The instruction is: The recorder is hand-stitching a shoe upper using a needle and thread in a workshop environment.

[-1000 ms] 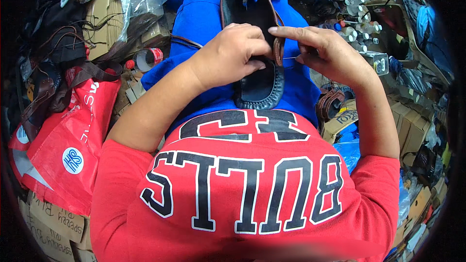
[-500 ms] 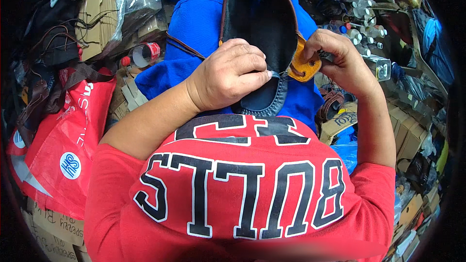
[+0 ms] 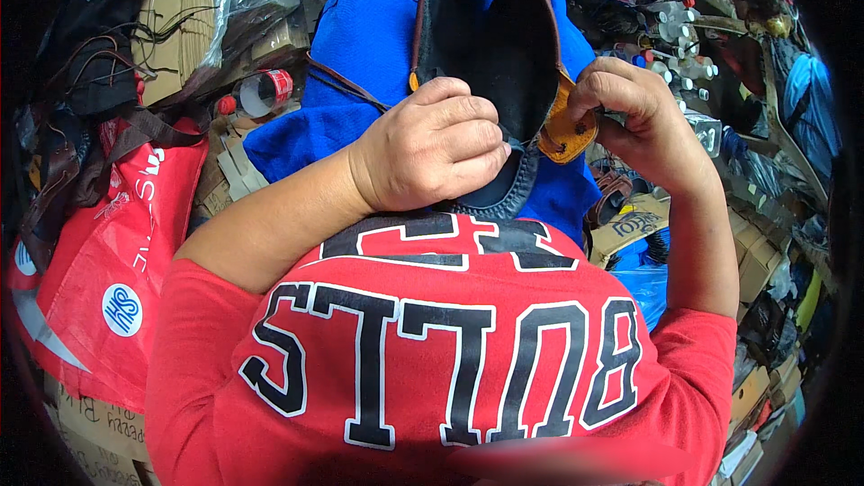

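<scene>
An unfinished-looking moccasin-style shoe point(image 3: 490, 45) lies over my lap, its dark inside facing up and its puckered toe toward me. Brown edging runs round the heel opening. My left hand point(image 3: 436, 144) is closed over the shoe's near left side, with the fingertips bent down inside by the toe, partly hidden. On the right side, a tan leather flap point(image 3: 569, 139) with dark lace or thread in it stands out from the shoe. My right hand point(image 3: 637, 117) pinches this flap between thumb and fingers. Blue cloth point(image 3: 360, 36) spreads beneath the shoe.
At the left lies a red bag point(image 3: 108, 252) with dark straps, near a clear bottle point(image 3: 263, 93) with a red label. Several plastic bottles point(image 3: 675, 27) stand at the far right. Cardboard pieces point(image 3: 175, 31) and plastic wrap surround me.
The shoe has shifted slightly away and to the right. My left hand has rolled a little further over the toe area. The right hand keeps its pinch on the flap.
</scene>
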The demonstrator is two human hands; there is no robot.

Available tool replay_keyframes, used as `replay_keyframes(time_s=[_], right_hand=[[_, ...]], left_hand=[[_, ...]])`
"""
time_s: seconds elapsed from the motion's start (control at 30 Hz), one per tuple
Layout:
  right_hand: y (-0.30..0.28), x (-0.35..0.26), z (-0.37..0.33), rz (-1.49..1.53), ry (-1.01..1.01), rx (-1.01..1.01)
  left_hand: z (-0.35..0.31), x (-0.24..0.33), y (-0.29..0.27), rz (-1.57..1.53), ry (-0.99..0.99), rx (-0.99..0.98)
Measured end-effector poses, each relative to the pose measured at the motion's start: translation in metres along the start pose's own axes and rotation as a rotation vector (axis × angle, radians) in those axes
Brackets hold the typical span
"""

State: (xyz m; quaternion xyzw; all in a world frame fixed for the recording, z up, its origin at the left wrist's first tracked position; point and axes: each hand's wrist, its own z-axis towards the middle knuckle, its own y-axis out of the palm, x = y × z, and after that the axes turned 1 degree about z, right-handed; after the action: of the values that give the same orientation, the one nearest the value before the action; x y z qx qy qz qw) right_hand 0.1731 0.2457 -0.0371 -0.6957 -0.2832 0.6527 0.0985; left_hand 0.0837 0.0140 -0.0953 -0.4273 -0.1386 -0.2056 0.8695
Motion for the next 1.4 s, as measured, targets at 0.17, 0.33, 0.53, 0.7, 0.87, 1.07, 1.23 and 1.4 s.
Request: replay_keyframes(time_s=[0.17, 0.33, 0.53, 0.7, 0.87, 1.07, 1.23, 1.4], right_hand=[[-0.002, -0.001, 0.007, -0.003, -0.023, -0.022], [0.000, 0.003, 0.005, 0.030, 0.017, -0.006], [0.002, -0.007, 0.005, -0.008, 0.019, -0.013], [0.009, -0.015, 0.007, -0.125, 0.013, 0.045], [0.026, 0.006, -0.011, 0.213, 0.258, 0.243], [0.031, 0.023, -0.020, 0.080, 0.258, 0.149], [0.036, 0.022, -0.015, 0.008, 0.200, 0.173], [0.054, 0.010, -0.010, -0.150, 0.126, 0.259]], left_hand=[[0.000, -0.003, -0.001, -0.054, -0.068, 0.015], [0.001, -0.005, -0.001, -0.120, -0.149, 0.019], [0.007, -0.009, -0.003, -0.192, -0.205, 0.012], [0.017, -0.026, -0.002, -0.311, -0.249, -0.125], [0.027, -0.049, 0.005, -0.641, -0.493, -0.382], [0.031, -0.051, 0.011, -0.700, -0.564, -0.443], [0.035, -0.050, 0.012, -0.639, -0.499, -0.420], [0.026, -0.054, 0.013, -0.508, -0.486, -0.353]])
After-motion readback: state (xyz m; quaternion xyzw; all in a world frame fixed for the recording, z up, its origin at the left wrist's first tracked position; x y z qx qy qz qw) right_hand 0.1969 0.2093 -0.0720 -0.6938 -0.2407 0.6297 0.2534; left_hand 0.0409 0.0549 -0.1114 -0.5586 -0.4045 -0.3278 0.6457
